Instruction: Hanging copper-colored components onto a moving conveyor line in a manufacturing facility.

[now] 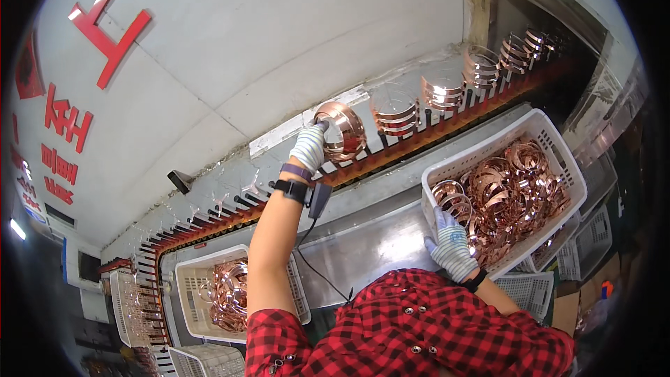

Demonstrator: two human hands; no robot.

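My left hand, in a striped glove, is closed on the edge of a set of shiny copper-coloured rings at the conveyor line. The rings are tilted, with their round opening showing. My right hand, also gloved, is at the near left rim of a white plastic basket. Its thumb and finger are apart, the finger close to loose copper rings; whether it touches them I cannot tell. Many more rings lie tangled in that basket.
A conveyor with black pegs runs along the wall. Wire racks carrying ring stacks stand on it to the right; bare holders stand to the left. A second ring basket is at lower left. A cable hangs from my left wrist.
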